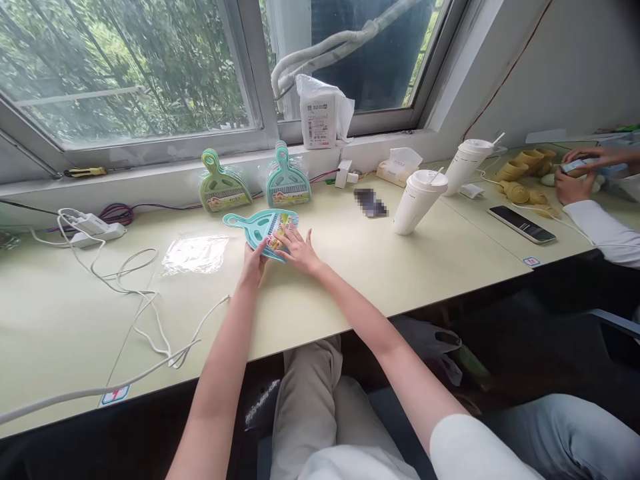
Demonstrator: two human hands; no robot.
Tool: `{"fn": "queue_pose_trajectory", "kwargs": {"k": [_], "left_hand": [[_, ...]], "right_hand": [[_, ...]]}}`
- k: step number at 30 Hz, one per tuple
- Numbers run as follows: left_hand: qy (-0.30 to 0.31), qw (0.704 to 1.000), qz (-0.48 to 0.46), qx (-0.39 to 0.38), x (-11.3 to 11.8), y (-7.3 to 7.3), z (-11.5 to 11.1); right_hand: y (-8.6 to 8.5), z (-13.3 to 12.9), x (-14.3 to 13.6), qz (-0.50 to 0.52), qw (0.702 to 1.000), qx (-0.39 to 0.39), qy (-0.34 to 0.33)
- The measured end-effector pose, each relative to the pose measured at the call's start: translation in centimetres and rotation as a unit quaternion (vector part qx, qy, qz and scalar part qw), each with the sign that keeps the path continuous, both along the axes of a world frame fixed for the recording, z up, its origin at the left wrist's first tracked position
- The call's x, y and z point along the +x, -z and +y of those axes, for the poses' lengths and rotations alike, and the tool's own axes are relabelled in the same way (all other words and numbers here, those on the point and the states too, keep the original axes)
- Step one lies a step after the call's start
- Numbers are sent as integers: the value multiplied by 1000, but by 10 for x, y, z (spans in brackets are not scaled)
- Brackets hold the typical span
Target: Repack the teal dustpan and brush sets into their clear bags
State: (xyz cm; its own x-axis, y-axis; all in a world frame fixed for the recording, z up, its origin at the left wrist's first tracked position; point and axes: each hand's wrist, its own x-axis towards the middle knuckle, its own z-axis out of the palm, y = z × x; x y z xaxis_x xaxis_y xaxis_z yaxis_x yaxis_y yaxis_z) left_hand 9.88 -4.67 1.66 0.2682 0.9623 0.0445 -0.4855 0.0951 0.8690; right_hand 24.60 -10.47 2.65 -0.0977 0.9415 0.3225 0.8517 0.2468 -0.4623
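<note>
A teal mini dustpan (pixel 254 229) with a brush and a colourful label card is tilted up off the table between my hands, its handle pointing left. My left hand (pixel 253 265) grips its lower edge, thumb on the front. Across the label lies my right hand (pixel 299 253), fingers spread and stretched out, pressing on the card. A clear plastic wrapper (pixel 195 255) lies flat to the left. Behind, against the wall, lean a green dustpan set (pixel 223 180) and another teal dustpan set (pixel 287 177), both in clear wrapping.
White cables (pixel 145 300) and a power strip (pixel 99 235) are on the left. Rightward stand two white cups (pixel 419 203) with straws, a tissue pack (pixel 399 167) and a phone (pixel 521 224). Another person's hands (pixel 580 177) work at far right. A wrapped package (pixel 320 120) sits on the sill.
</note>
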Motion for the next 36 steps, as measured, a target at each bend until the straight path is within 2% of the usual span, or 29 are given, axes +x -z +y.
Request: {"fn": "queue_pose_trajectory", "kwargs": {"k": [4, 8, 10, 12, 14, 15, 17, 19, 20, 24, 27, 29, 30, 32, 33, 34, 36], "left_hand": [[3, 1000, -15, -6, -2, 3, 3], [-17, 999, 13, -33, -5, 7, 7], [-20, 999, 21, -38, -5, 8, 8], [-12, 999, 17, -35, -5, 6, 7], [3, 999, 18, -28, -5, 4, 5], [11, 999, 22, -23, -4, 4, 4], [29, 999, 39, -7, -4, 3, 1], [45, 997, 61, 11, -3, 4, -1], [51, 996, 71, 21, -3, 4, -2], [62, 988, 130, 47, -10, 1, 1], [6, 977, 202, 73, -27, -4, 10], [-87, 948, 293, 95, -43, -6, 16], [-146, 918, 354, 104, -50, -6, 18], [-249, 834, 480, 114, -62, -5, 20], [-278, 792, 531, 115, -66, -3, 20], [-286, 762, 570, 113, -68, -1, 20], [-256, 734, 620, 110, -68, 4, 20]], "right_hand": [[5, 1, 1, -7, 1000, -18, -6], [2, 0, 0, 4, 1000, -25, -16], [-1, 1, -2, 51, 999, -15, 5], [-2, 3, -3, 150, 987, -2, 64], [-2, 5, -2, 292, 951, -22, 102], [-1, 6, -1, 369, 923, -50, 92], [3, 8, 2, 503, 856, -116, 31], [8, 11, 6, 590, 794, -148, -10], [10, 12, 7, 616, 773, -151, -13], [19, 16, 10, 667, 731, -144, 3], [22, 19, 15, 694, 707, -135, 17], [24, 20, 19, 708, 695, -122, 31], [24, 20, 22, 712, 692, -113, 36], [24, 20, 26, 715, 691, -93, 44], [23, 19, 28, 715, 693, -83, 47], [22, 19, 30, 714, 694, -76, 51], [20, 17, 32, 714, 695, -68, 57]]}}
